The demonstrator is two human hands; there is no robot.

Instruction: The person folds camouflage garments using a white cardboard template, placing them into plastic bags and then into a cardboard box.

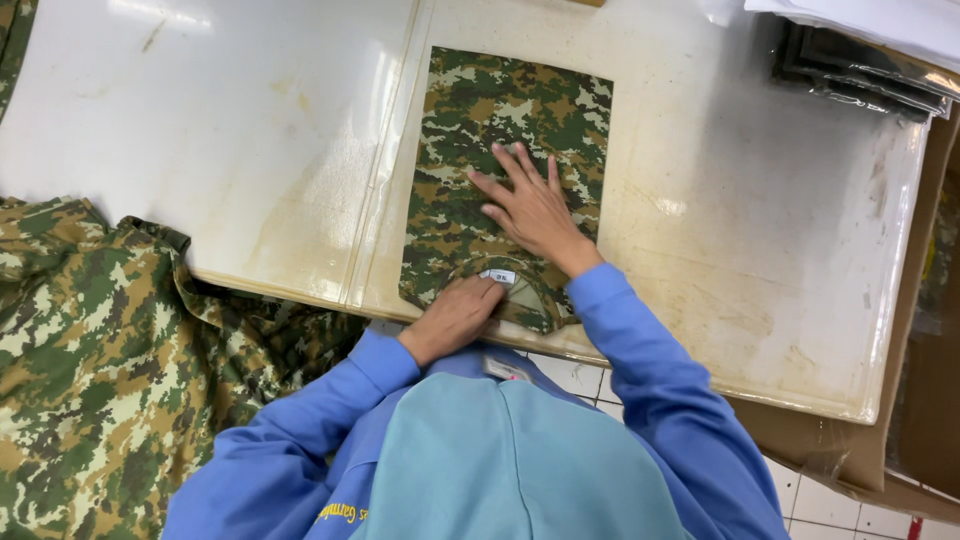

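Observation:
A folded camouflage shirt (490,130) in green, brown and cream lies flat as a tall rectangle on the white table (760,250). Its collar with a small white tag (499,276) points toward me at the near edge. My right hand (530,205) lies flat on the lower part of the shirt, fingers spread. My left hand (455,315) rests at the collar with fingers curled, touching the cloth just below the tag. Both arms wear blue sleeves.
A heap of unfolded camouflage garments (100,360) lies at the left, below the table edge. Dark flat packets (860,70) in clear film are stacked at the far right corner. Brown cardboard (920,400) stands along the right side. Tiled floor shows below.

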